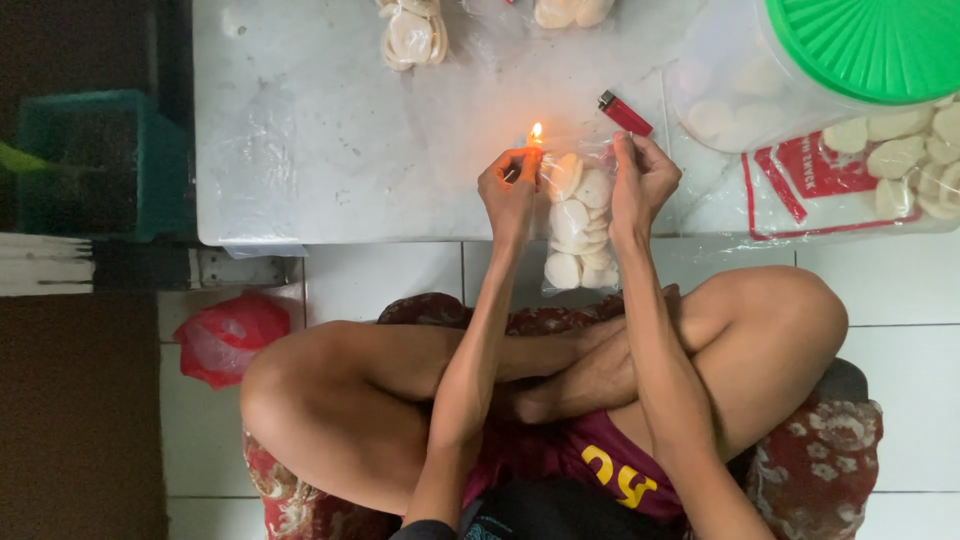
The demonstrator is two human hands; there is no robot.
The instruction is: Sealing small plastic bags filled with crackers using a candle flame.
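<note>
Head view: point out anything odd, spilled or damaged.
Nothing looks spilled or damaged. The one striking thing is a small flame right at the top edge of the clear cracker bag that both hands hold, the left hand and right hand.

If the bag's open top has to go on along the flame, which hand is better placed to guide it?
The left hand, probably. It pinches the top edge of the clear bag of crackers right beside the flame, while the right hand holds the far corner, away from the flame, near the red lighter.
</note>
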